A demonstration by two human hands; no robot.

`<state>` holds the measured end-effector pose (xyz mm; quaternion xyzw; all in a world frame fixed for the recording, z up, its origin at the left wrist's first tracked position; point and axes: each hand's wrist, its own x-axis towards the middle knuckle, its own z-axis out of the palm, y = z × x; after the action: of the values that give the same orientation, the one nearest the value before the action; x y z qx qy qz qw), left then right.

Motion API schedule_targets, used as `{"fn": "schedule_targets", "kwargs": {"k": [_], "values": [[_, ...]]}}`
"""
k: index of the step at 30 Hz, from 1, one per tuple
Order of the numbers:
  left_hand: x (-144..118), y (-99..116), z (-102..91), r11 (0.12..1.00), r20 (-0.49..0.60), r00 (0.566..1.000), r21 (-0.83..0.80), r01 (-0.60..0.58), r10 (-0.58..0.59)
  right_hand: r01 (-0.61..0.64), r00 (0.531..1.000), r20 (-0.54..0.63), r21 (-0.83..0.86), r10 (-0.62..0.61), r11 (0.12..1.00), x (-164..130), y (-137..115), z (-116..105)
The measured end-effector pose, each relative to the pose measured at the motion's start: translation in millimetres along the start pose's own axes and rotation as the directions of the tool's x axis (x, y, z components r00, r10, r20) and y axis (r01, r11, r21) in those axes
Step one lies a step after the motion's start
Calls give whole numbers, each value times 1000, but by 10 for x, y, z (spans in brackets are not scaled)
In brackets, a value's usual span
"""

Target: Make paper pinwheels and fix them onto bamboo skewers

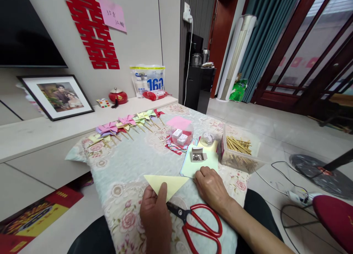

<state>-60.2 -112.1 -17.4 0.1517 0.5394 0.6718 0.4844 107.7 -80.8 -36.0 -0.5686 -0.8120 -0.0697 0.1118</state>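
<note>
Yellow paper (175,184), folded to a triangle, sits pinched in the left hand (156,210) over the near table (146,158). The right hand (209,183) curls at the green sheets (211,161); whether it grips anything, I cannot tell. Scissors (184,215) lie between them; pinwheels (127,120) line the far edge.

Glazed doors (311,68): brightest toward the upper right corner, apparently daylit from outside; slanted by wide-angle stretch.
Floor tiles (248,116): pale, softly reflective near the doors.
Tablecloth (129,169): softly lit, floral print readable.
Right hand (211,184): bright across knuckles and forearm.
Left hand (156,210): noticeably darker, shaded.
Scissors (180,212): clear, highlights along red handles.
Clear box (237,162): glossy, partly lost against flooring at right.
Television (24,29): near black, tilted by edge distortion.
Cabinet (35,147): greyed in shade, darkest underneath.
Pink note (113,13): slightly soft, handwriting partly legible.
</note>
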Motion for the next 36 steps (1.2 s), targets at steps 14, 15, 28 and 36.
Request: {"fn": "schedule_targets", "kwargs": {"k": [14, 15, 28, 36], "values": [[-42, -205, 17, 983, 455, 873, 35, 180, -176, -368, 916, 385, 918, 112, -150, -122, -33, -282], [-48, -211, 15, 985, 454, 875, 56, 162, -169, -385, 913, 398, 912, 86, -138, -128, -51, -302], [-26, -262, 2, 988, 477, 870, 138, 67, -126, -409, 903, 382, 905, 196, 120, -83, -212, -278], [-36, -196, 10, 966, 529, 816, 33, 256, -234, -150, 982, 123, 967, 140, 205, -150, 57, -398]]}}
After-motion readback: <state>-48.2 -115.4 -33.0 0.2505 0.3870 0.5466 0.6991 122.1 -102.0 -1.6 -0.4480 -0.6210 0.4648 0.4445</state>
